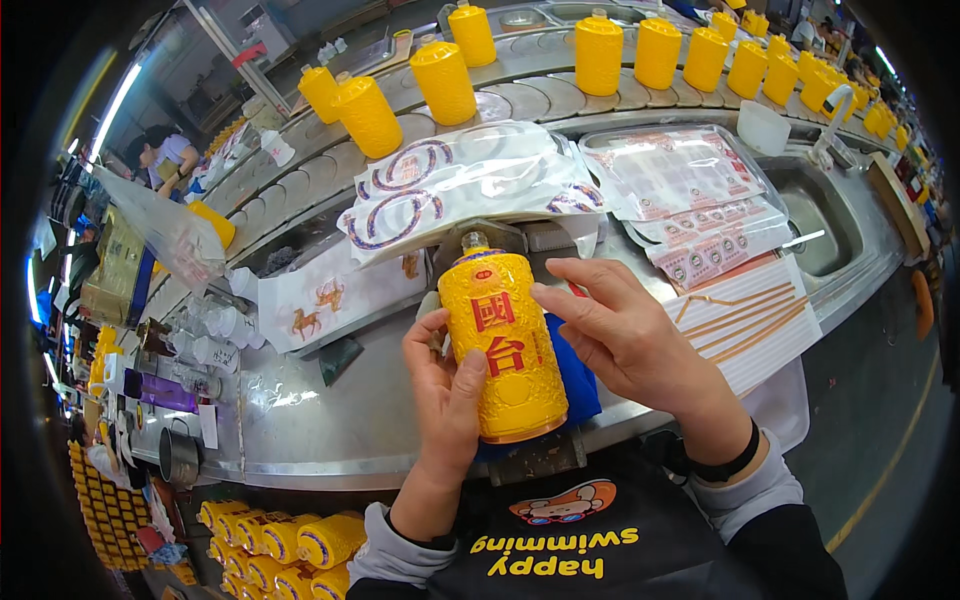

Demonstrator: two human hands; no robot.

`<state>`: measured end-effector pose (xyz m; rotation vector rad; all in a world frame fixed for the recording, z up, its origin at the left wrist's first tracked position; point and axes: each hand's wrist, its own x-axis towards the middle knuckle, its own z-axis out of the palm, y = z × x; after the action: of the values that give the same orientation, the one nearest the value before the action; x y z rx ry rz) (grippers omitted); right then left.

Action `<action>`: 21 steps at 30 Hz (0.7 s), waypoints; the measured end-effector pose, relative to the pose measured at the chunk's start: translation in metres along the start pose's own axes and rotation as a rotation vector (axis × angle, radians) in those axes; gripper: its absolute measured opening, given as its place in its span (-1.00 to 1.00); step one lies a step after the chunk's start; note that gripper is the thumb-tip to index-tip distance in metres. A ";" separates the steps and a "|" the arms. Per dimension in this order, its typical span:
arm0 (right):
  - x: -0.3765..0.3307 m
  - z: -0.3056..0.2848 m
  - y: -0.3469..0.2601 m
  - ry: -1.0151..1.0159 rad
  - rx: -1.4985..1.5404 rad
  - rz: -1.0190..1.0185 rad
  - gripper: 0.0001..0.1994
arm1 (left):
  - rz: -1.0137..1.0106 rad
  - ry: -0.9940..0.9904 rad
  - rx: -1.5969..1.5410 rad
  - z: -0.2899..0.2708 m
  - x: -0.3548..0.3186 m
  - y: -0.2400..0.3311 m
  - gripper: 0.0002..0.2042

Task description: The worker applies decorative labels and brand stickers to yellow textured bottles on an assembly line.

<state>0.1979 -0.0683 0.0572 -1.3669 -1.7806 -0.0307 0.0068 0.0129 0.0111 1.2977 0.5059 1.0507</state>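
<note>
A yellow textured bottle (512, 392) with red characters and a clear neck stands slightly tilted in front of me. My left hand (445, 395) grips its left side, thumb across the front and fingers around the edge. At the bottle's upper right side is my right hand (635, 340), its bent fingers apart and the tips at or very near the surface. Nothing shows between those fingers. Behind the bottle's lower right lies a blue cloth or pad (575, 375). A dark metal holder (530, 460) sits under the bottle at the bench edge.
Yellow bottles (598, 58) line a curved slat conveyor (530, 95) beyond the steel bench (330, 420). Sticker sheets (300, 300) (680, 170) and gold strips (750, 320) lie around my hands. A sink (820, 220) is at right; more bottles (285, 545) are stacked lower left. A person (170, 158) works far left.
</note>
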 end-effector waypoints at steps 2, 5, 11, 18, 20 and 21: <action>0.009 0.001 -0.001 -0.026 -0.008 -0.021 -0.56 | -0.023 -0.006 -0.008 0.003 -0.001 0.002 -0.46; 0.017 0.007 -0.002 -0.113 -0.107 0.013 -0.55 | -0.012 -0.023 0.008 0.004 -0.002 0.003 -0.41; 0.019 0.017 0.000 -0.170 -0.135 0.001 -0.52 | -0.025 -0.051 0.012 0.005 -0.002 0.002 -0.38; 0.023 0.020 0.002 -0.170 -0.127 0.003 -0.53 | -0.003 -0.046 0.044 0.004 -0.001 0.001 -0.38; 0.024 0.020 0.001 -0.167 -0.121 -0.003 -0.53 | -0.003 -0.049 0.041 0.004 -0.001 0.001 -0.38; 0.024 0.020 0.002 -0.163 -0.118 -0.002 -0.53 | -0.007 -0.058 0.036 0.004 -0.001 0.000 -0.38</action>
<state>0.1867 -0.0396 0.0591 -1.4876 -1.9417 -0.0255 0.0092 0.0100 0.0122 1.3530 0.4870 0.9988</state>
